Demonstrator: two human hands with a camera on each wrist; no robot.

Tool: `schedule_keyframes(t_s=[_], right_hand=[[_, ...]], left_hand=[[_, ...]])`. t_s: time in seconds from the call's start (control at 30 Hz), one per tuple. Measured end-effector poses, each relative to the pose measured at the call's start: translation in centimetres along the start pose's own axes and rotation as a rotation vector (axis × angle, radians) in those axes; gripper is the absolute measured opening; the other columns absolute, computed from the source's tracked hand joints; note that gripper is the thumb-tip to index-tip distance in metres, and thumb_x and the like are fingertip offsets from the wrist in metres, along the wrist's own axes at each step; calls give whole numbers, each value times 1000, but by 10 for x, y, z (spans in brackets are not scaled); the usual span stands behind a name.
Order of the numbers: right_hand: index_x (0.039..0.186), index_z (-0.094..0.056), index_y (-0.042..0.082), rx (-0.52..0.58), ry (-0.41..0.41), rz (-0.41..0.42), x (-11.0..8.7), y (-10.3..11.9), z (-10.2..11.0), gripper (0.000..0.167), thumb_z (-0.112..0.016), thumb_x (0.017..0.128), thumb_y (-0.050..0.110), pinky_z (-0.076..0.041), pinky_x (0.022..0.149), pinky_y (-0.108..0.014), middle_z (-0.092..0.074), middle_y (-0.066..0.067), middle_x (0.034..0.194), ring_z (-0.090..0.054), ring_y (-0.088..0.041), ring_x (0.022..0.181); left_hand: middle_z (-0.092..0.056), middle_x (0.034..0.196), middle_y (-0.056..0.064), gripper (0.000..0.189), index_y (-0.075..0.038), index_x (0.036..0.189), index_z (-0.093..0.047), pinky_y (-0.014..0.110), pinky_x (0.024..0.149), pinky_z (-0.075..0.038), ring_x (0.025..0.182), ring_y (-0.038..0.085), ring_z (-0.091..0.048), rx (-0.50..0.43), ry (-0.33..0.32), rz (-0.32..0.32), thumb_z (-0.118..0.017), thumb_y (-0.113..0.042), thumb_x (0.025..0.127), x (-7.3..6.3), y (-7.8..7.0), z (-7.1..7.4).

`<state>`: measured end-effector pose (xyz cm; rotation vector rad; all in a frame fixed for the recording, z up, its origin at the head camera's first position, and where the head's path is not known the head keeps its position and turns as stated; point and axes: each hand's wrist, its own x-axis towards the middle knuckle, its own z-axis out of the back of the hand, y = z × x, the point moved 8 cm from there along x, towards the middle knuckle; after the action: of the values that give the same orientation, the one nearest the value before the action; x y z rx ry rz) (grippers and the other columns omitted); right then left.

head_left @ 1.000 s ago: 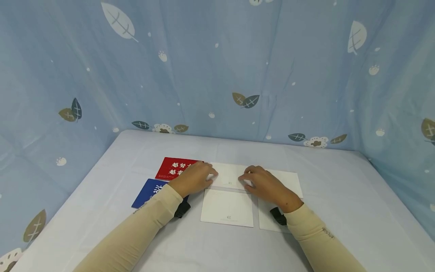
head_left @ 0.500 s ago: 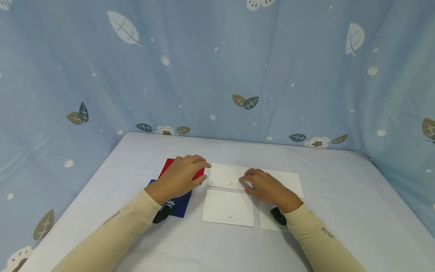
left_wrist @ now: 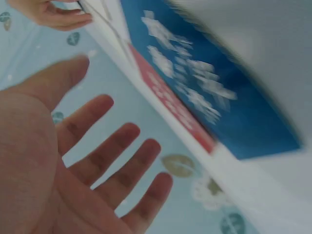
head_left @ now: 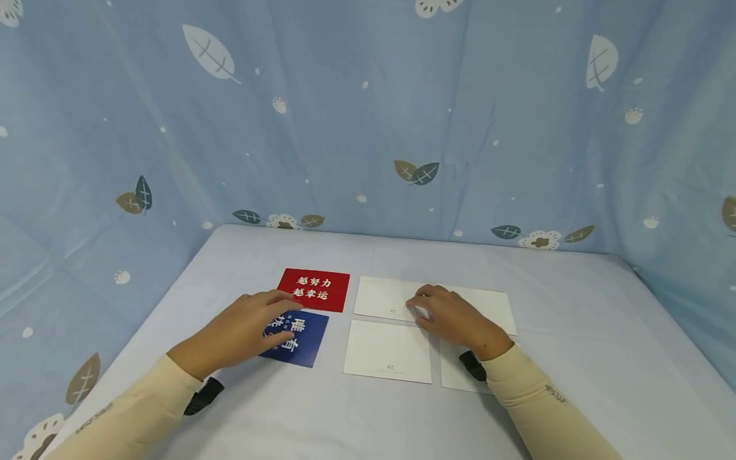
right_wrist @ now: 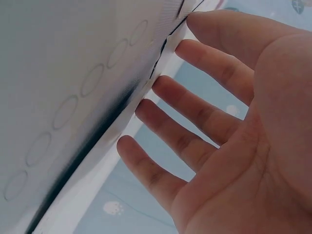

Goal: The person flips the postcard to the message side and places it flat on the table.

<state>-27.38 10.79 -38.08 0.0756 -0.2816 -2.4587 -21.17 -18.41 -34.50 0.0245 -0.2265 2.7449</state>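
Note:
My left hand (head_left: pixel 244 329) hovers over the left part of a blue card (head_left: pixel 310 335) with white characters. Its fingers are spread and hold nothing, as the left wrist view shows. Behind the blue card lies a red card (head_left: pixel 339 294) with white characters. My right hand (head_left: pixel 454 319) is bent down over several white cards, fingertips at the inner end of the back white card (head_left: pixel 376 294). In the right wrist view its fingers are loosely extended, the tips at the cards' edge. The hand and wrist partly hide the back right white card (head_left: pixel 489 303) and front right white card (head_left: pixel 457 367).
Another white card (head_left: pixel 388 351) lies at the front middle, narrow gaps around it. All the cards lie flat on a white-covered table (head_left: pixel 368 421). A blue curtain (head_left: pixel 322 128) with leaf prints stands behind and beside the table.
My left hand has drawn back from the white card, leftward and nearer to me, past the red card to the blue one. The red card is now uncovered. My right hand has barely moved.

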Motion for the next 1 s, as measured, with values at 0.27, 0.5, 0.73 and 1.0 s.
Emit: schedule_keyframes(t_s=[0.27,0.5,0.73,1.0], right_hand=[[126,-68,12,-53,-108,74,3,18,7,37,-75,90,17,-53,94,-50,-63,-14,129,-61,-32,119],[131,-66,14,-95,-159,211,1,68,8,42,-74,91,26,-53,101,-47,-61,-12,136,-59,-30,126],[143,-56,21,-183,-11,266,4,115,-12,51,-64,96,41,-46,111,-42,-53,-5,149,-50,-24,139],[147,-51,26,-236,100,261,18,148,-30,59,-66,94,46,-40,116,-39,-49,1,153,-44,-18,144]], left_hand=[[-51,148,14,76,-23,140,-58,58,95,-54,127,41,-55,-41,127,83,-85,-48,74,-27,32,-22],[-41,156,15,85,-26,146,-52,62,102,-47,136,42,-47,-38,128,78,-84,-54,72,-32,43,-26],[-43,155,16,84,-26,146,-53,63,99,-49,134,45,-48,-49,180,113,-81,-58,73,-31,44,-31],[-49,149,15,78,-28,141,-58,66,100,-46,132,45,-49,-18,160,111,-82,-58,72,-30,41,-33]])
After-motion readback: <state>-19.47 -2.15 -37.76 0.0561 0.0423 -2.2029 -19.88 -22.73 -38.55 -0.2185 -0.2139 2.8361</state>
